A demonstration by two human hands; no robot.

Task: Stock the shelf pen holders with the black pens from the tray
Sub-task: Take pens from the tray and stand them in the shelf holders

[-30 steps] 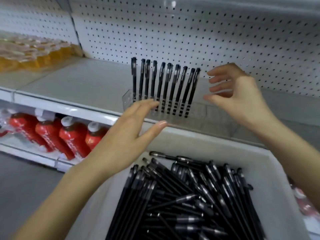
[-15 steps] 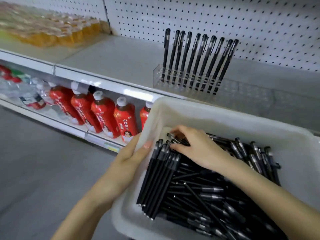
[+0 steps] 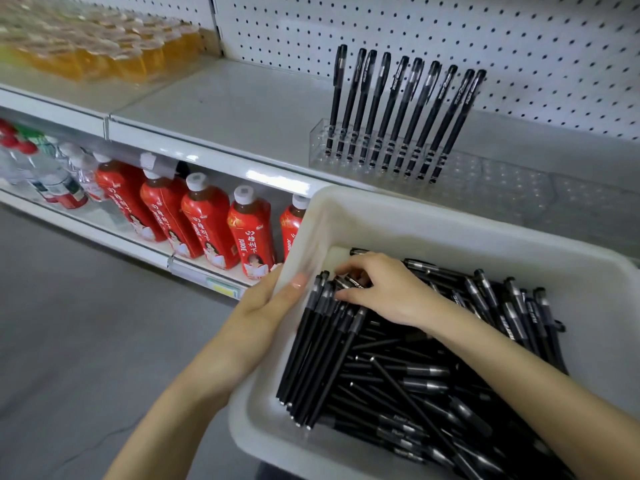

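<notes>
A white plastic tray (image 3: 450, 220) full of loose black pens (image 3: 398, 375) fills the lower right. My left hand (image 3: 270, 303) grips the tray's left wall, thumb inside. My right hand (image 3: 384, 289) lies on the pile near the tray's far left corner, fingers curled around a few black pens. On the grey shelf behind stands a clear pen holder (image 3: 346, 147) with several black pens (image 3: 405, 109) upright in its left part. More clear holders (image 3: 512, 181) to its right hold nothing.
White pegboard (image 3: 450, 36) backs the shelf. Orange drink bottles (image 3: 104, 50) stand on the shelf at far left. Red juice bottles (image 3: 207, 220) and clear water bottles (image 3: 45, 171) fill the lower shelf. Grey floor (image 3: 86, 341) lies at lower left.
Both hands came down from the pen holder to the tray. The left hand took hold of the tray wall and the right hand reached into the pens. The view swung left.
</notes>
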